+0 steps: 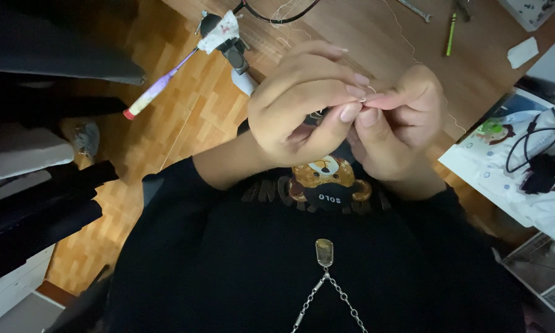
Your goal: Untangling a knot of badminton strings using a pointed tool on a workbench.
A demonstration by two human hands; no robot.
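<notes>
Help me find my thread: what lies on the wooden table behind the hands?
Pale thread trails over the wooden table, beside a green pen. Both hands, left and right, cover the table's near edge.

Herringbone wood floor point(185, 117) — brown wooden table point(364, 31) above it, dimly lit.

Single head-mounted view: it looks steeply down from above my chest, close on my hands point(345, 117), with the wooden table point(376, 37) far and floor point(185, 117) left.

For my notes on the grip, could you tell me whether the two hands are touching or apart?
Touching: the left hand and right hand meet fingertip to fingertip, pinching something tiny between them; what it is cannot be told.
</notes>
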